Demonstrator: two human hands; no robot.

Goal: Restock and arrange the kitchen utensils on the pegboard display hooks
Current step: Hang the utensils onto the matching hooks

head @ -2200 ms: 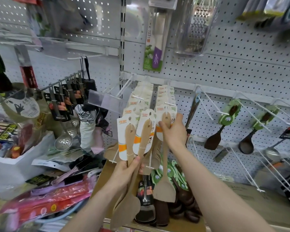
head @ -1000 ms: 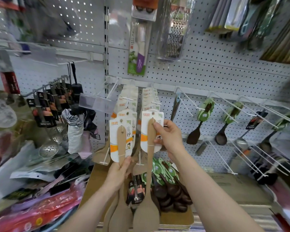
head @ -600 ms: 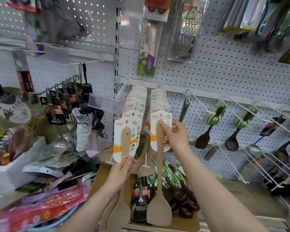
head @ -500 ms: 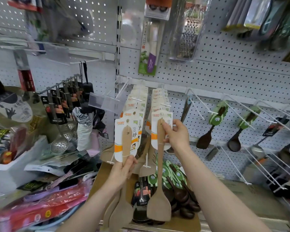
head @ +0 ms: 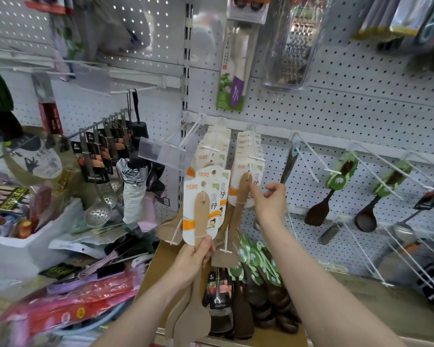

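The white pegboard wall [head: 348, 113] fills your view, its wire hooks angled up and out so that carded stock slides back and stays on. Below it, the open brown cardboard box [head: 156, 269] sits near the hooks, most likely so refills are a short reach.

Two long white wire hooks carry the task's goods. The left hook [head: 212, 149] and the right hook [head: 254, 146] each hold a row of pale wooden spatulas on white-and-orange cards. The front wooden spatula [head: 242, 194] hangs by its card hole at the tip of the right hook, its blade down over the box.

Your left hand [head: 193, 259] is curled round the handles of a spare bundle of carded spatulas [head: 201, 209]. It holds them upright, just beside the left row, cards facing you and ready to feed.

Your right hand [head: 271, 204] has its fingertips [head: 252, 190] at the front spatula's handle top and card edge, probably to steady it. I cannot tell whether they pinch it or only touch it.
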